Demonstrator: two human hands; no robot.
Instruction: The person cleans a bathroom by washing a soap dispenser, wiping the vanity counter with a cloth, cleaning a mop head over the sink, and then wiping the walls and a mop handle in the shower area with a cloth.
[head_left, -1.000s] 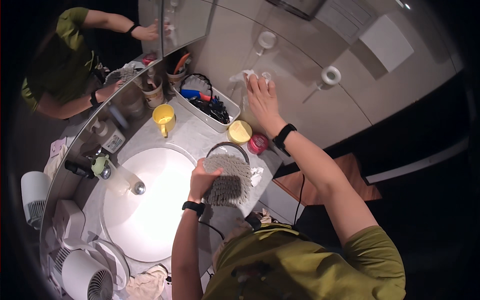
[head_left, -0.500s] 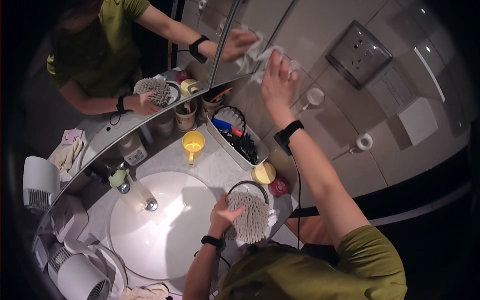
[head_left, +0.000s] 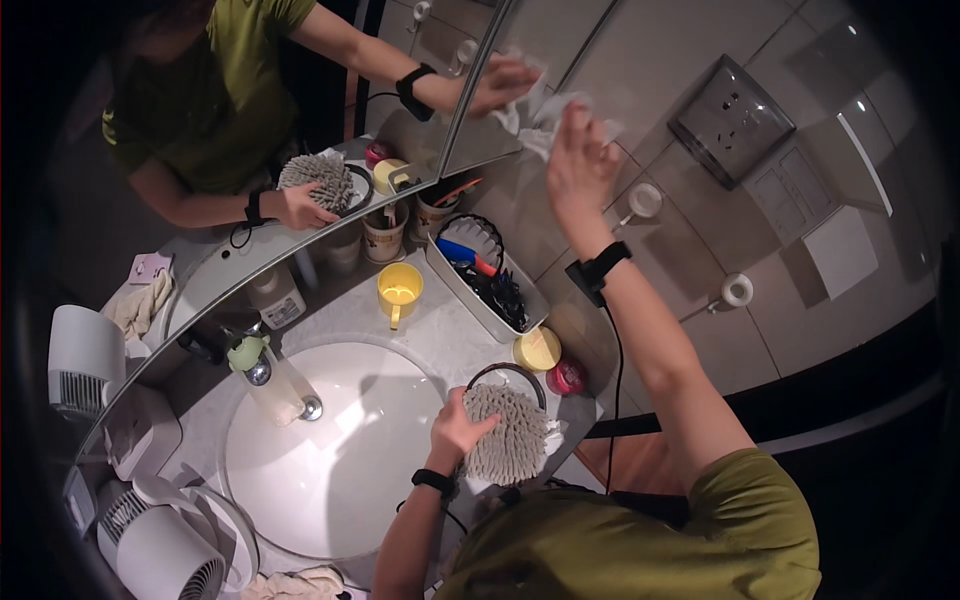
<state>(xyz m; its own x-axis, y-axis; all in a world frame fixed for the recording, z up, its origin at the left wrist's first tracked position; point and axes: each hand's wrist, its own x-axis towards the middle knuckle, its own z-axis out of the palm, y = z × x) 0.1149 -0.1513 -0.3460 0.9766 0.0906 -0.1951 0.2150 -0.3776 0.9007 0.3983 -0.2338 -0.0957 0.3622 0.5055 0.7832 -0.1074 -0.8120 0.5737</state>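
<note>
"2 hands busy. How far along does it look?"

"Midway, I'd judge. The right hand (head_left: 583,165) is raised by the right end of the mirror (head_left: 330,90), fingers close together and slightly bent. It has hold of a white tissue (head_left: 541,142); blur hides how tightly, and I can't tell whether the tissue touches the glass."

"And the left hand (head_left: 460,432)?"

"Partly closed on the left edge of a shaggy grey mitt (head_left: 506,440), thumb laid over the top. The mitt is at the right of the basin (head_left: 255,440); whether it rests on the counter (head_left: 345,318) or hangs just above, I can't tell."

"So what's done, what's left?"

"No finished part shows clearly. Tissue and mitt are both in hand, not put down, so I'd call it underway. How much remains can't be read off the glass."

"The surface?"

"Grey, around the round white basin: 1 yellow mug (head_left: 401,288), 1 long tray (head_left: 460,300) of small things, a yellow-lidded jar (head_left: 537,349) just beside a red jar (head_left: 567,377), and a white fan (head_left: 160,550) at lower left."

"The room?"

"Dim, with a tiled wall (head_left: 690,230) carrying 1 dark dispenser (head_left: 733,122). The light falls brightest in the basin."
</note>
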